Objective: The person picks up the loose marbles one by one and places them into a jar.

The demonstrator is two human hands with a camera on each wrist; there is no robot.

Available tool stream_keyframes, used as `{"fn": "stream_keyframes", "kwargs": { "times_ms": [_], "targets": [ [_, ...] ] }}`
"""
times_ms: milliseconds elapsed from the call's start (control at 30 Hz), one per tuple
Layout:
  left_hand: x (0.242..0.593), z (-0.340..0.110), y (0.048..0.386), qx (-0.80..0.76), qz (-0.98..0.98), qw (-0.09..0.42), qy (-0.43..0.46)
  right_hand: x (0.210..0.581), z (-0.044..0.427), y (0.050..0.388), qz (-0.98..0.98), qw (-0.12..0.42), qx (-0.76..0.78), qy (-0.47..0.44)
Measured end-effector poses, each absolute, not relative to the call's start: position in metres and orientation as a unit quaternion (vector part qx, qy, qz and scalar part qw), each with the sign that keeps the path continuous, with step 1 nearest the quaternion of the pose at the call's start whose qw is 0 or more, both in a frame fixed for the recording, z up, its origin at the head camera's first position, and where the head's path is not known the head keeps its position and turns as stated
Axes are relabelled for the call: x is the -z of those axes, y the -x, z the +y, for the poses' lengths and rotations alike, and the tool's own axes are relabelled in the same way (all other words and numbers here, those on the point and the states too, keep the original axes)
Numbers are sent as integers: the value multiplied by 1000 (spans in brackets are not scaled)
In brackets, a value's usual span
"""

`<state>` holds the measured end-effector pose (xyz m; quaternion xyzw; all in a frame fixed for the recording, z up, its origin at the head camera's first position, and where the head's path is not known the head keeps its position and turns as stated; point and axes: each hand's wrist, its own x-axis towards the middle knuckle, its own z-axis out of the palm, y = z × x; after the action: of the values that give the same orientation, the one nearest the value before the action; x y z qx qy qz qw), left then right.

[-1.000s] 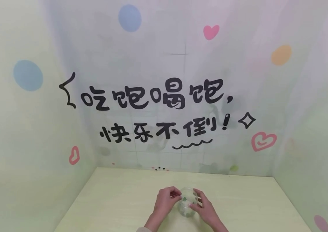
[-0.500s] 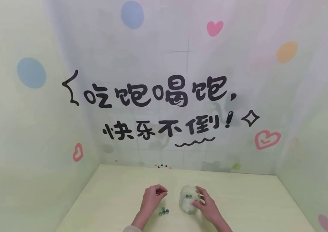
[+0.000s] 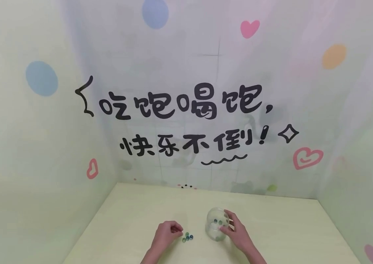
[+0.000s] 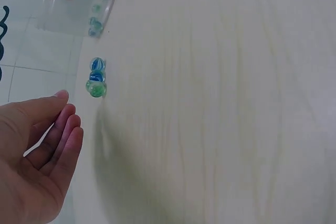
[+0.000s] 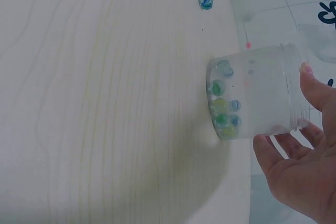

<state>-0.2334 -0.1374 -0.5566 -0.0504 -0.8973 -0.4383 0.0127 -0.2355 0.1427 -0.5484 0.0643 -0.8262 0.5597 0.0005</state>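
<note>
A transparent, wide-mouthed jar stands upright on the table, with several blue, green and yellowish glass marbles at its bottom in the right wrist view. My right hand holds the jar from the right, thumb and fingers around its upper part near the threaded rim. To the left of the jar, a small cluster of blue and green marbles lies on the table. My left hand hovers just left of that cluster, its thumb near bent fingers. Nothing shows between its fingers in the left wrist view.
The pale wood-grain table carries the jar and loose marbles. Light printed wall sheets with black lettering, hearts and dots enclose its back and both sides.
My left hand has gone from the jar's mouth to the left, then down beside the loose marbles, which its move uncovered. My right hand stays on the jar. The head view has shifted slightly.
</note>
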Motion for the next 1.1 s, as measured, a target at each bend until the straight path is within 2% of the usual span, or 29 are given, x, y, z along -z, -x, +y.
{"fn": "stream_keyframes", "kwargs": {
  "times_ms": [567,1000,1100],
  "targets": [
    [570,-138,223,417,-907,-8,53,543,142,232,-826,5,-561,-64],
    [578,-129,224,336,-940,25,58,547,142,233,-823,7,-565,-58],
    [577,-131,223,341,-938,19,56,547,141,232,-821,8,-567,-58]
  ]
}}
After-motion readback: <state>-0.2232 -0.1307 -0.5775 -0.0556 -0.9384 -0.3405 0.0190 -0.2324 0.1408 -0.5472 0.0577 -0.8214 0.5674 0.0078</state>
